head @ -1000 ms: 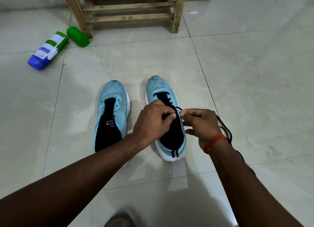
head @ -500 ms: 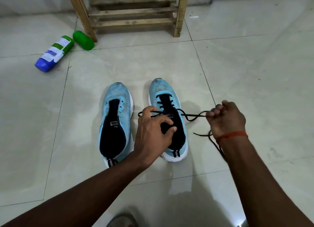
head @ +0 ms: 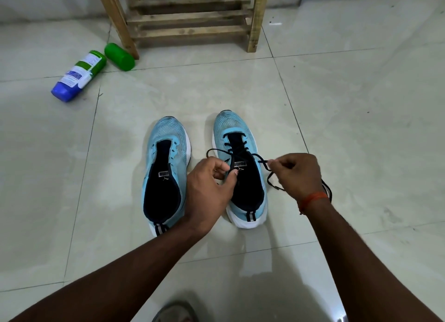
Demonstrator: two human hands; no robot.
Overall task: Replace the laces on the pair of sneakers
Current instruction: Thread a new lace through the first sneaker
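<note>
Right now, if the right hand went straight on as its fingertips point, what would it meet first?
Likely the tongue of the laced sneaker, then the left hand, which also pinches the black lace; height unclear.

Counts:
- 2 sneakers: left sneaker [head: 166,174], right sneaker [head: 240,133]
- 1 lace [head: 263,161], black
- 2 hands: left hand [head: 207,196], right hand [head: 298,174]
- 1 wristband [head: 313,198], orange
- 1 bottle [head: 79,74], blue end
- 1 green cylinder [head: 119,56]
- 1 wooden frame [head: 192,30]
- 1 grey item [head: 175,312] at bottom edge, can't ID
</note>
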